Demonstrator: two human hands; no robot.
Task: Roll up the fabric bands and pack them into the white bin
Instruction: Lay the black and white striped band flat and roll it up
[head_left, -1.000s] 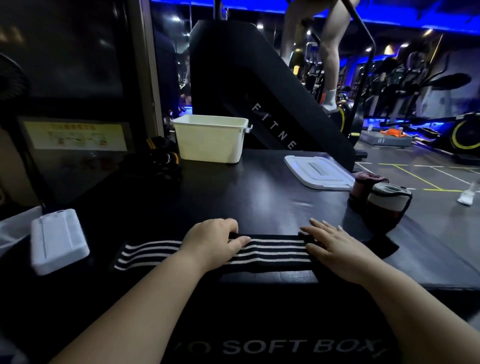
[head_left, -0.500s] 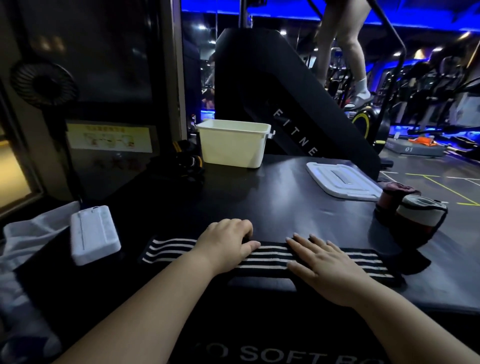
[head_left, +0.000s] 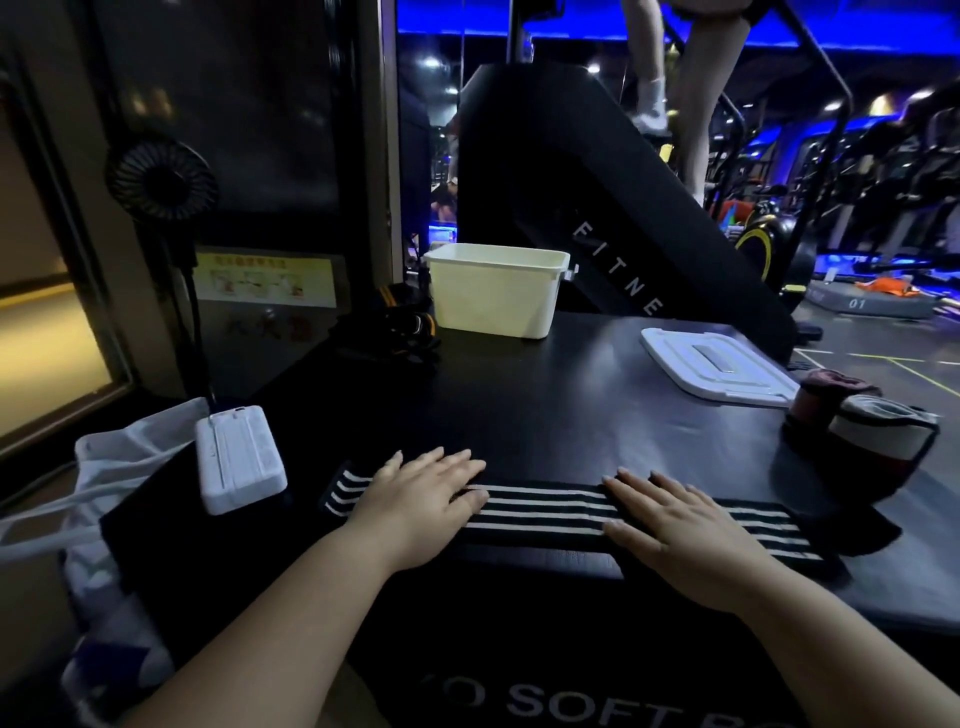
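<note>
A black fabric band with white stripes (head_left: 545, 512) lies flat along the near edge of the black soft box (head_left: 545, 395). My left hand (head_left: 426, 499) rests palm down on its left part, fingers spread. On the band's right part my right hand (head_left: 675, 525) lies flat too. The white bin (head_left: 496, 296) stands open at the far side of the box top; its inside is hidden. Two rolled bands (head_left: 862, 431) sit at the right edge. A dark heap of straps (head_left: 405, 332) lies left of the bin.
The bin's white lid (head_left: 717, 366) lies at the far right of the box top. A white power bank (head_left: 239, 457) sits near left, beside a white bag (head_left: 119, 467). A small black fan (head_left: 161, 182) stands at left. A stair machine with a person on it rises behind.
My left hand has opened from a loose fist to flat fingers on the band. My right hand has stayed flat on the band's right part. The camera view has shifted left.
</note>
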